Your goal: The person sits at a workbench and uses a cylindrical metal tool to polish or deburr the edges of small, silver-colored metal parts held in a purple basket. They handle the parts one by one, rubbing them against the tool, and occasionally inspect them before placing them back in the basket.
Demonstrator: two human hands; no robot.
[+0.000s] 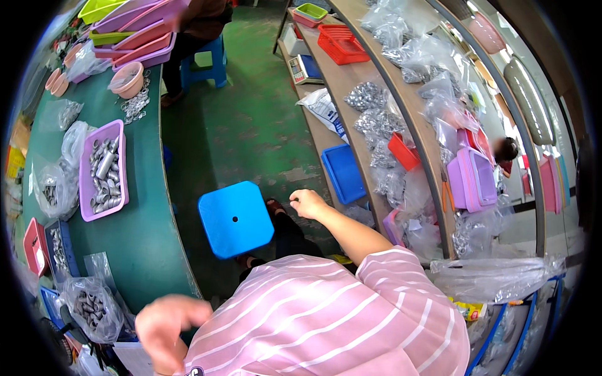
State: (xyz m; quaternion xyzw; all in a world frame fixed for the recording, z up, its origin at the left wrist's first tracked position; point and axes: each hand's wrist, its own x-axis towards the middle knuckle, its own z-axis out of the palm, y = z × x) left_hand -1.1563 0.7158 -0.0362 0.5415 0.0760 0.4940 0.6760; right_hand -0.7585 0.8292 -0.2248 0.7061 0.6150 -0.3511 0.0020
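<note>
My right hand (308, 203) is held out over the floor, to the right of a blue plastic stool (236, 219) with a small hole in its seat. Its fingers are curled closed, and whatever they may hold is too small to make out. Beside the near edge of the green-topped table (143, 241), my left hand (170, 329) is raised close to my body. Motion smears its fingers, and no object shows in it. A lilac tray (86, 182) of grey metal parts lies on the table, apart from both hands.
Stacked coloured trays (135, 41) and a peach bowl (127, 80) stand at the table's far end, near a seated person (200, 25). Shelves (342, 84) on the right hold bagged metal parts (376, 119), a red basket (342, 44) and a blue tray (343, 173).
</note>
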